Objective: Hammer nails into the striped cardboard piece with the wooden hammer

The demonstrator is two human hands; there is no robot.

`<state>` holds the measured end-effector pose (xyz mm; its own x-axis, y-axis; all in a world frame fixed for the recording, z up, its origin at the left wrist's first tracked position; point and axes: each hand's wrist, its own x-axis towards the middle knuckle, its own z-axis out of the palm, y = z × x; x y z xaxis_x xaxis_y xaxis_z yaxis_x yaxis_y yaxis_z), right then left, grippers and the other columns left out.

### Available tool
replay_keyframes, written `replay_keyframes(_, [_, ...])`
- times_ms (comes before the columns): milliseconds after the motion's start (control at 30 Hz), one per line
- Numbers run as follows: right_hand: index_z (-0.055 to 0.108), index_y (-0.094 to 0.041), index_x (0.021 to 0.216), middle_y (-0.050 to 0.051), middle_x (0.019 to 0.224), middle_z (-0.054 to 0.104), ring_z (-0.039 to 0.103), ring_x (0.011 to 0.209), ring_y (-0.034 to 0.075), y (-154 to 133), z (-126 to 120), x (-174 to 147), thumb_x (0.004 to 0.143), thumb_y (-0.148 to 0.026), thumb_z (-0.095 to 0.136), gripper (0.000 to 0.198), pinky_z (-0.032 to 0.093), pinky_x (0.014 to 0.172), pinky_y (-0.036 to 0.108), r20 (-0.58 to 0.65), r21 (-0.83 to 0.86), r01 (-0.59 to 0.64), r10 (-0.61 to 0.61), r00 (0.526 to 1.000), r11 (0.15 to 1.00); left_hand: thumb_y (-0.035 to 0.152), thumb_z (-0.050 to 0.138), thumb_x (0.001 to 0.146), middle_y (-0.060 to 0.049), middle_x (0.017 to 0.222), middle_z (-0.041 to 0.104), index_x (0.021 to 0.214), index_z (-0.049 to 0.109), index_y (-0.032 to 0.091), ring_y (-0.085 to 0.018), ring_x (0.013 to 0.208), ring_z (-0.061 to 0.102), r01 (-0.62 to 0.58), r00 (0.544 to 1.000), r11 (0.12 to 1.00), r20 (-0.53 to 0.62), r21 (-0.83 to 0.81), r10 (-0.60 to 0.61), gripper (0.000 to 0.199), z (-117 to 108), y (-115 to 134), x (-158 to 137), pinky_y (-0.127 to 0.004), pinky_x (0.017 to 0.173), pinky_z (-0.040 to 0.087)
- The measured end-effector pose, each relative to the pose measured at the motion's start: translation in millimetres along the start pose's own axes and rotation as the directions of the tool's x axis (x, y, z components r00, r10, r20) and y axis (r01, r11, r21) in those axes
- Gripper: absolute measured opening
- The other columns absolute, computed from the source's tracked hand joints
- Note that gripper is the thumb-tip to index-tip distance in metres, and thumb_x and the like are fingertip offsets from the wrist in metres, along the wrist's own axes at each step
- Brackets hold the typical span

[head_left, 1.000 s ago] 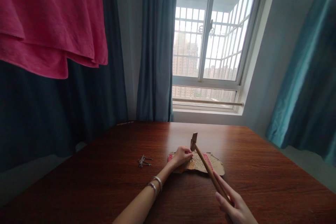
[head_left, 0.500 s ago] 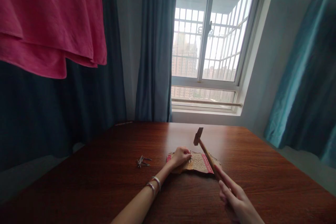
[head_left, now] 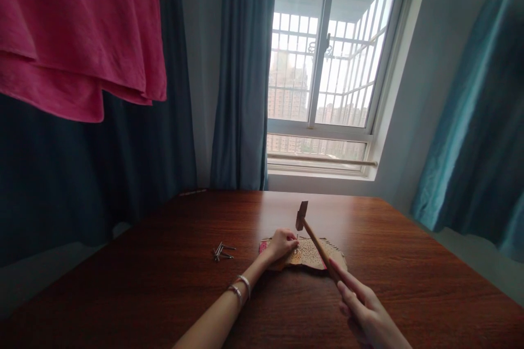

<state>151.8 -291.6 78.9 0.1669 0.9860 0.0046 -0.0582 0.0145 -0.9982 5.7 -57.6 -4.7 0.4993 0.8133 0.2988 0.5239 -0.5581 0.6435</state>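
My left hand (head_left: 283, 244) is closed in a pinch around a nail (head_left: 297, 237), whose upper end pokes out above the fingertips. Under that hand lies a piece of cardboard (head_left: 313, 253), tan with pink bands and dotted with many small holes or marks. My right hand (head_left: 357, 300) grips the wooden handle of a hammer (head_left: 315, 240). The hammer's head is raised just above the nail and appears apart from it. Where the nail's tip meets the cardboard is hidden by my fingers.
A small pile of several loose nails (head_left: 223, 251) lies left of the cardboard on the brown wooden table (head_left: 164, 283). Beyond the table are a barred window (head_left: 321, 65) and blue curtains (head_left: 243, 76). A pink cloth (head_left: 82, 38) hangs at upper left.
My right hand has swung the hammer to the left, bringing its head over the nail. My left hand, the nail and the cardboard stay in place.
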Motion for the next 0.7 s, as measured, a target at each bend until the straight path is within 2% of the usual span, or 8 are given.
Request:
replay_keyframes(67, [0.051,-0.027,0.122,0.003,0.077,0.066,0.047,0.044,0.008,0.4,-0.2,1.2,0.065,-0.055,0.061,0.064,0.037,0.039,0.018,0.016,-0.022,-0.009,0.010,1.000,1.000,0.033,0.057,0.071,-0.002,0.076,0.064,0.075,0.069,0.015,-0.013,0.069,0.055,0.002,1.000,1.000,-0.001,0.005,-0.002,0.022,0.4,-0.3,0.1,-0.020,0.064,0.038])
replay_keyframes(133, [0.050,-0.026,0.122,0.003,0.072,0.065,0.052,0.049,0.010,2.4,-0.8,1.7,0.066,-0.055,0.060,0.064,0.040,0.042,0.019,0.015,-0.036,0.007,-0.006,1.000,0.999,0.033,0.057,0.071,-0.002,0.075,0.064,0.075,0.069,0.015,-0.012,0.069,0.054,-0.009,1.000,1.000,-0.003,0.008,0.009,0.021,0.4,-0.3,0.0,-0.020,0.064,0.038])
replay_keyframes(267, [0.059,-0.027,0.113,0.005,0.082,0.066,0.058,0.068,0.014,7.4,-1.1,1.8,0.065,-0.053,0.062,0.055,0.045,0.053,0.020,-0.043,-0.037,0.068,-0.070,0.997,0.997,0.032,0.057,0.072,-0.001,0.076,0.063,0.076,0.070,0.017,-0.012,0.069,0.054,0.000,1.000,1.000,0.003,0.015,0.000,0.020,-0.2,1.0,-0.7,-0.020,0.063,0.038])
replay_keyframes(433, [0.056,-0.029,0.116,0.005,0.098,0.065,0.055,0.060,0.011,5.3,0.0,1.6,0.066,-0.052,0.062,0.056,0.045,0.052,0.021,-0.032,-0.043,0.040,-0.042,0.999,0.998,0.030,0.057,0.071,-0.001,0.073,0.062,0.075,0.070,0.015,-0.011,0.066,0.054,-0.010,1.000,1.000,0.003,0.011,0.010,0.020,0.6,0.6,-0.9,-0.019,0.061,0.037])
replay_keyframes(567, [0.056,-0.031,0.115,0.004,0.109,0.062,0.056,0.065,0.011,4.4,-0.7,1.5,0.068,-0.049,0.063,0.051,0.045,0.054,0.020,-0.008,-0.022,0.067,-0.067,0.998,0.997,0.030,0.057,0.072,-0.001,0.073,0.062,0.076,0.070,0.016,-0.011,0.067,0.053,-0.015,1.000,1.000,0.004,0.026,0.015,0.019,0.7,0.6,-1.2,-0.019,0.061,0.037])
replay_keyframes(700, [0.060,-0.028,0.111,0.006,0.107,0.063,0.058,0.066,0.012,4.4,-1.8,0.4,0.066,-0.049,0.064,0.050,0.045,0.052,0.019,0.019,-0.027,0.033,-0.032,0.999,0.999,0.031,0.057,0.072,-0.001,0.075,0.063,0.077,0.070,0.016,-0.012,0.067,0.053,-0.005,1.000,0.999,0.016,0.034,0.004,0.020,-0.7,2.7,-1.4,-0.020,0.063,0.037])
